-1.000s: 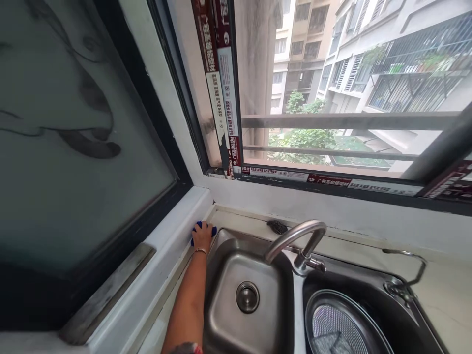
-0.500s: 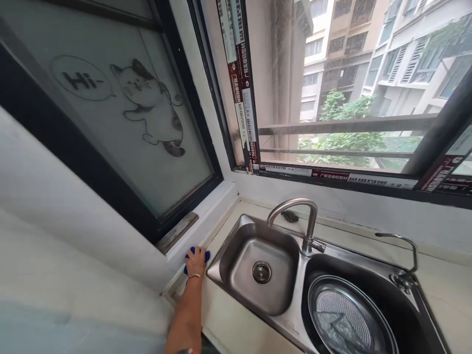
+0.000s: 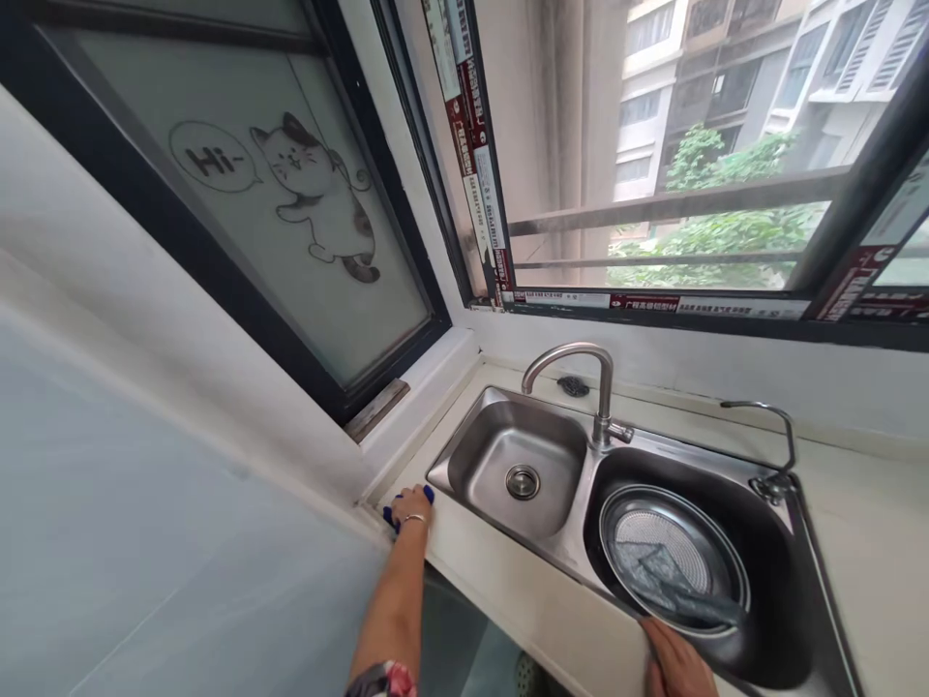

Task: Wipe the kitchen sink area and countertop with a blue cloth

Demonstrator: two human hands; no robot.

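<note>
My left hand [image 3: 410,507] presses a blue cloth [image 3: 392,514] flat on the pale countertop [image 3: 500,581], at the near left corner beside the steel double sink [image 3: 552,542], where the counter meets the wall. A thin bracelet circles that wrist. My right hand [image 3: 674,663] rests on the sink's front rim at the bottom of the view, next to the right basin, which holds a round metal strainer pan [image 3: 672,557]. Its fingers lie flat and hold nothing.
A curved steel faucet [image 3: 581,373] stands behind the left basin and a thin second tap [image 3: 769,445] at the right. A dark drain cover [image 3: 573,386] lies on the counter behind. A frosted window with a cat drawing [image 3: 312,208] is on the left, a barred window behind.
My left hand has slid the blue cloth along the counter's left edge from the far corner toward me. The view has pulled back, and my right hand has come into sight at the sink's front.
</note>
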